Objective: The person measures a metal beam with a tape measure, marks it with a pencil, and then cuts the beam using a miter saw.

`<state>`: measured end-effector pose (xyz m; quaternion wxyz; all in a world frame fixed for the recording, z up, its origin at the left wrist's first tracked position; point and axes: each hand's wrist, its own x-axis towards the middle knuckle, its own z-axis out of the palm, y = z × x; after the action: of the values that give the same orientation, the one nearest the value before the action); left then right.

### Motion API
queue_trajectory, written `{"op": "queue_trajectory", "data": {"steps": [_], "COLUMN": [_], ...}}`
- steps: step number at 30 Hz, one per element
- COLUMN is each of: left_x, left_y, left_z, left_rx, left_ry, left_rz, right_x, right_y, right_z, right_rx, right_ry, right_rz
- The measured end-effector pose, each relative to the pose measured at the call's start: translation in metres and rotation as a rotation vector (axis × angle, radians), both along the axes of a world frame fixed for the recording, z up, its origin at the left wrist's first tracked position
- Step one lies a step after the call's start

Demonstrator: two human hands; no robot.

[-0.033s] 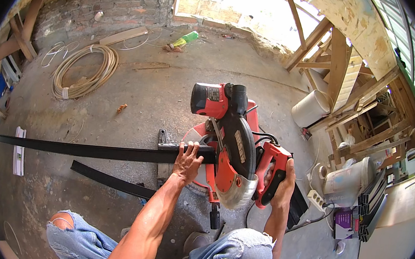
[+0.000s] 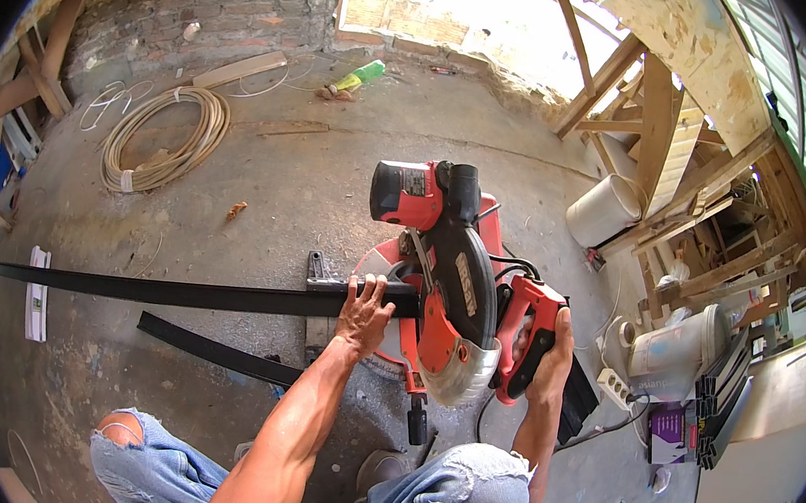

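Note:
A red and black miter saw (image 2: 461,286) stands on the concrete floor in front of my knees. My right hand (image 2: 554,348) is wrapped round its red and black handle (image 2: 518,335). A long black profile bar (image 2: 176,292) runs from the far left into the saw, across its base. My left hand (image 2: 365,314) holds the bar close to the saw's guard, fingers curled over its far edge. The saw's head hides the bar's right end. A shorter black strip (image 2: 219,350) lies nearer me, to the left of my left forearm.
A white and purple block (image 2: 37,294) sits under the bar's left end. Coiled hose (image 2: 166,140) and a green bottle (image 2: 362,75) lie farther off. On the right are a white bucket (image 2: 670,350), a power strip (image 2: 615,388), a white cylinder (image 2: 604,211) and stacked timber.

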<state>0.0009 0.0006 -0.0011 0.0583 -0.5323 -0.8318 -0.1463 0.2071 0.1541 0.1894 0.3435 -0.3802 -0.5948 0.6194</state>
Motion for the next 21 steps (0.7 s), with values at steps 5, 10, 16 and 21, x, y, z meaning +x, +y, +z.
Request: {"op": "queue_trajectory", "data": {"steps": [5,10,16,21], "left_x": [-0.0014,-0.0006,0.0003,-0.0002], "left_y": [-0.0007,-0.0013,0.0001,-0.0012], "left_z": [-0.0022,-0.0010,0.0003,0.0026], "left_rx": [-0.003,0.010,0.026,0.007], "left_ry": [0.009,0.014,0.005,-0.001], "left_rz": [0.005,0.005,-0.003,-0.003], "right_x": [0.0007,0.0000,0.0029,0.0030], "right_y": [-0.0002,-0.0020,-0.0010,-0.0045], "right_z": [-0.0010,-0.0008,-0.0033,-0.0045], "right_rx": [-0.003,-0.007,-0.026,0.005], "right_ry": [-0.004,-0.009,0.042,0.010], "right_rz": [0.009,-0.012,0.005,0.005]}}
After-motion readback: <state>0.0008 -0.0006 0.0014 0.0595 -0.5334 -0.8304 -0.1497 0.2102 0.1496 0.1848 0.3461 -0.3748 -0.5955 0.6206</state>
